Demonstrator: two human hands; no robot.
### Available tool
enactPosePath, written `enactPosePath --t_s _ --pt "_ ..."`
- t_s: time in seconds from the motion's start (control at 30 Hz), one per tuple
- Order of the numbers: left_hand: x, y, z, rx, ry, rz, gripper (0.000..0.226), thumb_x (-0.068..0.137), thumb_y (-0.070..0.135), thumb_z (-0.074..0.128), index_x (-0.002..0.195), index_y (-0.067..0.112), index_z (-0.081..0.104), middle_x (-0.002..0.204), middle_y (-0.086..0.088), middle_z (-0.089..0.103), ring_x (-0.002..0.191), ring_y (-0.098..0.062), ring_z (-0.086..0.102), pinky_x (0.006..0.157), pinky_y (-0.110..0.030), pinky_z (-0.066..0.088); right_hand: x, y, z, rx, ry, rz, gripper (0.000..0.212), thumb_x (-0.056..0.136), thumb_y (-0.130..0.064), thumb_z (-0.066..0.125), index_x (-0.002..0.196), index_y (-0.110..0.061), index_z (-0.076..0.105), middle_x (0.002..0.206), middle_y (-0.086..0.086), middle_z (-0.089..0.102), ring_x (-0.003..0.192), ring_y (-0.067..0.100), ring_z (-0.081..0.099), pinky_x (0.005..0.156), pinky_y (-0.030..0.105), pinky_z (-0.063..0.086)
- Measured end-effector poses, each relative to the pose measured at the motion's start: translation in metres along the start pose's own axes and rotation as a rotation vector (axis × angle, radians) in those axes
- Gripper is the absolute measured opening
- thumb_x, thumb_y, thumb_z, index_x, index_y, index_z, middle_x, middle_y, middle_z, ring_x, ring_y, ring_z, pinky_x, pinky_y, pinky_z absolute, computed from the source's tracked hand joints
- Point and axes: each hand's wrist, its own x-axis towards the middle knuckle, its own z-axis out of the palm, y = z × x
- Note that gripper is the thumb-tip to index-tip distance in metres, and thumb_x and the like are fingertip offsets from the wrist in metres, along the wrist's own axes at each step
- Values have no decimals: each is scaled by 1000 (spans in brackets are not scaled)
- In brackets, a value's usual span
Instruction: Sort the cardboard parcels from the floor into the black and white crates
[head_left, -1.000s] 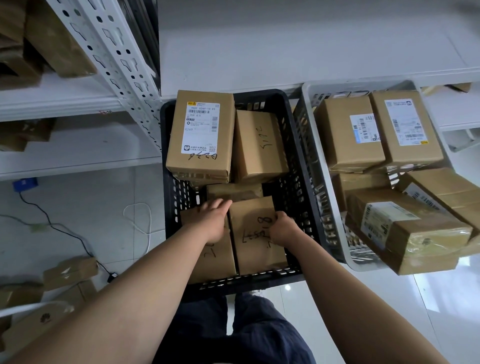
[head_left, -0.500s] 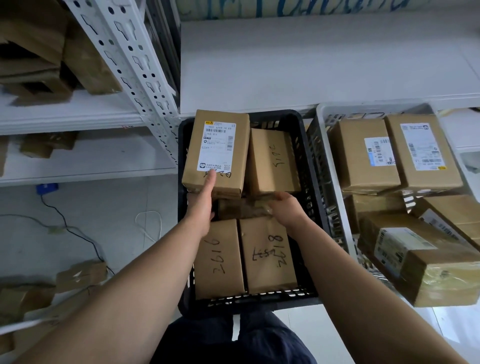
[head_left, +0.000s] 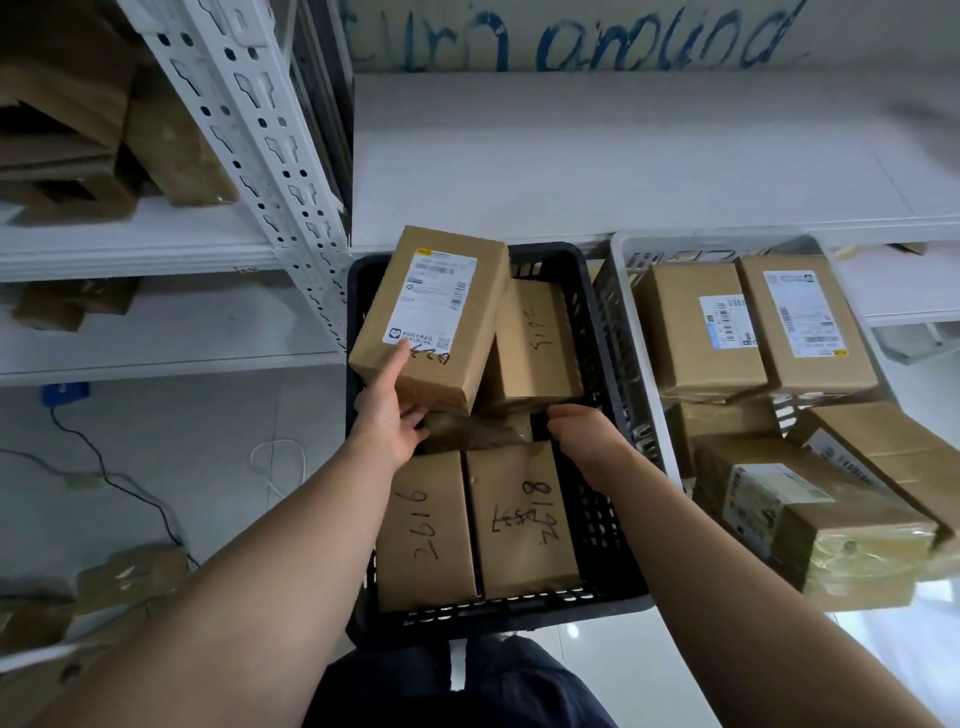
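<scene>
The black crate in front of me holds several brown cardboard parcels. My left hand grips the near end of the labelled parcel, thumb on top and fingers underneath; the parcel sits tilted against the parcel behind it. My right hand reaches over the crate's middle, its fingers bent down toward a low taped parcel; the fingertips are hidden. Two parcels with handwritten numbers lie flat at the crate's near end. The white crate on the right is full of parcels.
White metal shelving stands on the left with cardboard on its shelves. Loose parcels and a black cable lie on the floor at the left. A white shelf board runs behind both crates.
My left hand moved from the near parcels to the labelled parcel and tipped it askew. My right hand moved forward to the crate's middle. The view tilted upward.
</scene>
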Motion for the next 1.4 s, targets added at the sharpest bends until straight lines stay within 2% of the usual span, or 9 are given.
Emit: enactPosePath --t_s 0.07,0.23,0.4,0.63,0.73,0.93,1.13,1.3,1.4 --pt "-10 6 1 9 -38 29 99 51 51 88 136 27 44 126 -10 60 114 -31 58 96 -54 47 0 -3 2 40 4 -56 22 98 -6 44 99 -15 63 88 4 62 75 13 59 55 19 48" --pt "-35 27 -2 222 -141 137 53 81 42 68 129 23 56 121 -8 67 102 -25 64 82 -42 54 -7 -23 -6 422 38 -113 31 101 -47 38 97 -24 59 93 2 65 91 17 62 72 27 47" --pt "-52 35 -16 381 -216 78 46 85 46 61 121 18 65 112 -12 72 92 -26 66 80 -36 52 -15 -20 -26 389 -147 -76 65 85 -69 48 127 -22 63 118 10 69 109 27 63 90 41 50" --pt "-60 8 -28 469 -196 -23 34 91 42 54 106 16 70 97 -11 73 83 -26 66 76 -33 50 -27 3 -30 259 -264 43 53 80 -55 66 117 -18 69 119 18 68 103 33 64 98 50 50" --pt "-60 -1 -31 488 -180 -43 37 92 41 52 111 15 70 108 -15 72 86 -27 66 77 -34 49 -31 12 -28 299 -272 66 48 85 -51 63 117 -15 69 117 18 69 98 32 65 96 50 51" --pt "-63 -3 -30 558 -168 -80 46 81 59 62 111 25 68 109 -11 72 105 -31 63 98 -52 45 -28 19 -24 416 -264 63 43 91 -52 55 117 -20 68 115 11 71 97 27 66 92 46 51" --pt "-59 21 -21 436 -42 98 52 80 65 59 116 28 61 114 -8 66 108 -27 59 94 -51 48 -9 0 -14 541 -151 32 71 93 -56 51 145 -8 42 137 22 52 129 33 49 112 44 36" --pt "-42 41 -6 273 -1 185 63 79 65 62 128 27 54 121 -5 65 109 -26 61 72 -41 50 15 -9 -3 483 19 126 36 101 -25 50 125 1 54 111 19 63 103 28 62 95 35 50" --pt "-31 42 5 248 9 197 64 81 67 59 128 25 54 119 -6 66 109 -27 62 83 -45 51 35 -8 8 493 81 151 39 101 -13 46 134 8 48 78 9 51 65 15 49 70 31 50"
